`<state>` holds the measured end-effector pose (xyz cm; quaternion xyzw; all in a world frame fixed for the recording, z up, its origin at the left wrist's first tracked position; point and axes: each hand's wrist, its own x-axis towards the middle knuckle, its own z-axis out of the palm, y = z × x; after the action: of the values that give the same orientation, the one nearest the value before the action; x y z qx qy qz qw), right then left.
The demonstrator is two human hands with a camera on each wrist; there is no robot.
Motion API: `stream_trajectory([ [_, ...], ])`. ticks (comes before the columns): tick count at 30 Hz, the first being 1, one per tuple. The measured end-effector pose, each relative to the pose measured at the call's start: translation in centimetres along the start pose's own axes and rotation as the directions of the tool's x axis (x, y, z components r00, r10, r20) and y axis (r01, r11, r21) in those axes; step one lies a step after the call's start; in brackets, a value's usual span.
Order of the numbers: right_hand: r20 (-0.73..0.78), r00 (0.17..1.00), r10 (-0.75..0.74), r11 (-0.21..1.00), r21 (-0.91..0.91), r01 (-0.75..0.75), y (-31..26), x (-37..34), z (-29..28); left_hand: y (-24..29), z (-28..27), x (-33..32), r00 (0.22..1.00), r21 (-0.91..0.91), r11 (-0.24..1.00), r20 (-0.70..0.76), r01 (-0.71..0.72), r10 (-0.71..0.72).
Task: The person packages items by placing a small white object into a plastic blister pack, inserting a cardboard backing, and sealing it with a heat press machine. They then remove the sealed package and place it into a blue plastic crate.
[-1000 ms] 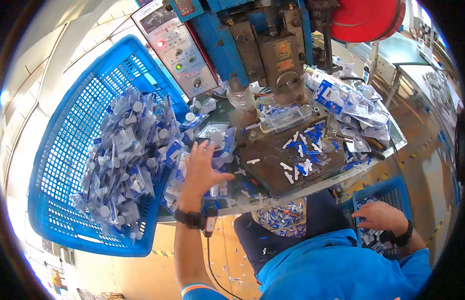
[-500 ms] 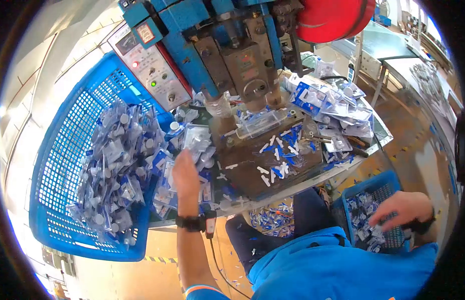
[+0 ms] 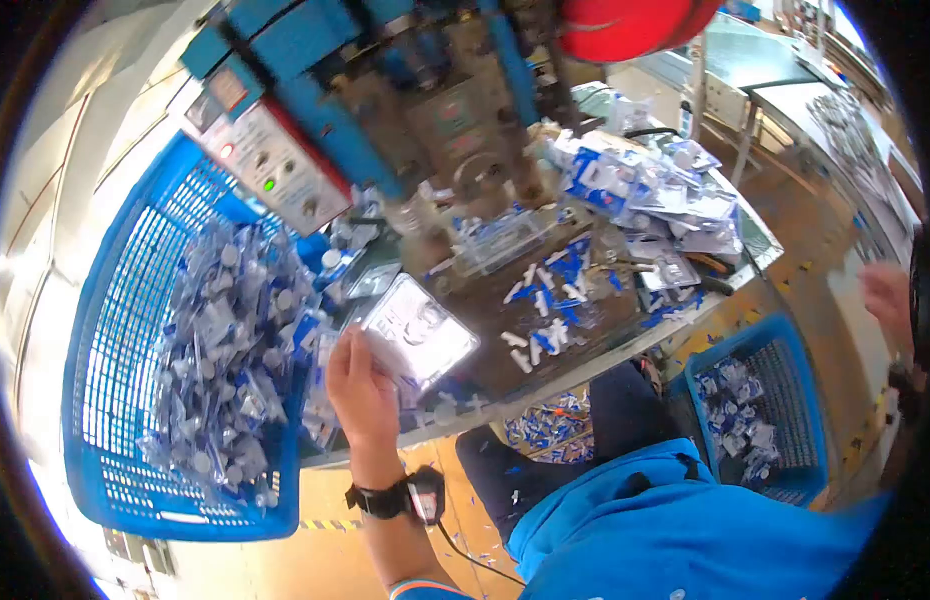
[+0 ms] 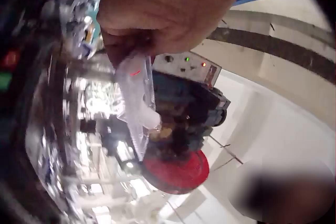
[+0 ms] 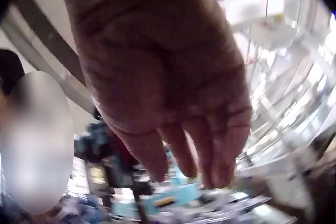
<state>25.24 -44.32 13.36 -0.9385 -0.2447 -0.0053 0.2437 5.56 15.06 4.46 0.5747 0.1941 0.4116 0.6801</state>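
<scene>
In the head view the left hand (image 3: 363, 392) pinches a clear blister pack (image 3: 421, 332) by its near left edge, raised over the table's left part. The left wrist view shows the same pack (image 4: 137, 103) hanging edge-on below the left hand (image 4: 157, 14). Off at the far right of the head view is the right hand (image 3: 890, 300), blurred and away from the table. Seen from the right wrist, the right hand (image 5: 168, 77) has relaxed, extended fingers and holds nothing.
A blue basket (image 3: 97, 400) full of packs stands left. A press machine (image 3: 455, 140) rises behind a plate strewn with blue and white pieces (image 3: 550, 290). More packs (image 3: 675, 205) are heaped right. A smaller blue basket (image 3: 807, 425) sits low at right, beside the person's legs.
The left hand has picked up a pack from the pile and lifted it. The right hand has moved from above the small basket out to the far right. The head view has shifted.
</scene>
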Motion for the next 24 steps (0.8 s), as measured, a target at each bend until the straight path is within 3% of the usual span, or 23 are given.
stream_trajectory([
  [2,0.009,0.948,-0.320,0.942,0.111,0.317,-8.5,3.0,1.1,-0.5,2.9,-1.0,0.974,0.011,0.983,0.136,0.181,-0.181],
  [3,0.021,0.828,-0.560,0.824,0.116,0.555,-12.0,4.0,2.7,-0.5,4.4,-1.7,0.943,0.024,0.964,0.200,0.267,-0.266],
  [4,-0.061,0.703,-0.708,0.693,0.132,0.709,-14.6,5.4,5.6,-0.2,5.8,-2.6,0.897,0.199,0.947,0.318,0.254,-0.307],
  [5,-0.046,0.558,-0.828,0.552,0.102,0.828,-16.5,6.9,8.3,0.5,7.0,-3.4,0.836,0.368,0.906,0.415,0.207,-0.359],
  [6,-0.054,0.504,-0.862,0.480,0.235,0.846,-17.7,8.0,11.2,1.4,8.4,-4.2,0.780,0.485,0.847,0.435,0.218,-0.450],
  [7,-0.065,0.464,-0.883,0.422,0.323,0.847,-18.9,8.8,13.8,1.4,9.3,-4.7,0.752,0.450,0.876,0.513,0.175,-0.414],
  [8,-0.073,0.375,-0.924,0.354,0.207,0.912,-19.6,9.5,15.5,1.5,9.8,-4.9,0.716,0.390,0.892,0.553,0.230,-0.426],
  [9,-0.122,0.340,-0.932,0.313,0.197,0.929,-19.7,9.8,16.8,1.5,10.0,-4.8,0.679,0.328,0.899,0.591,0.290,-0.435],
  [12,-0.309,0.235,-0.922,0.209,0.114,0.971,-20.3,10.5,18.9,1.5,10.1,-3.6,0.722,0.401,0.881,0.529,0.251,-0.447],
  [14,-0.343,0.305,-0.889,0.323,0.004,0.946,-19.8,11.3,19.2,0.8,9.3,-2.7,0.916,0.271,0.961,0.397,-0.056,-0.059],
  [15,-0.363,0.338,-0.868,0.380,-0.049,0.924,-19.5,11.8,19.5,0.5,8.6,-2.4,0.941,0.230,0.947,0.306,-0.223,0.147],
  [16,-0.434,0.343,-0.833,0.405,-0.054,0.913,-19.6,13.0,19.9,0.8,7.6,-3.0,0.932,0.382,0.853,0.219,-0.355,0.290],
  [19,-0.387,0.439,-0.811,0.504,-0.081,0.860,-20.5,15.1,20.8,0.4,8.5,-5.3,0.814,0.549,0.602,0.396,-0.580,0.425],
  [20,-0.372,0.450,-0.812,0.501,-0.048,0.864,-20.7,15.8,21.6,0.5,9.4,-5.6,0.732,0.564,0.466,0.526,-0.681,0.433],
  [23,-0.353,0.464,-0.812,0.516,-0.063,0.854,-21.2,17.0,23.6,-2.1,10.3,-4.7,0.690,0.595,0.352,0.600,-0.723,0.405],
  [24,-0.351,0.485,-0.801,0.534,-0.056,0.843,-21.1,17.2,24.0,-2.1,10.6,-4.5,0.713,0.642,0.314,0.599,-0.699,0.363],
])
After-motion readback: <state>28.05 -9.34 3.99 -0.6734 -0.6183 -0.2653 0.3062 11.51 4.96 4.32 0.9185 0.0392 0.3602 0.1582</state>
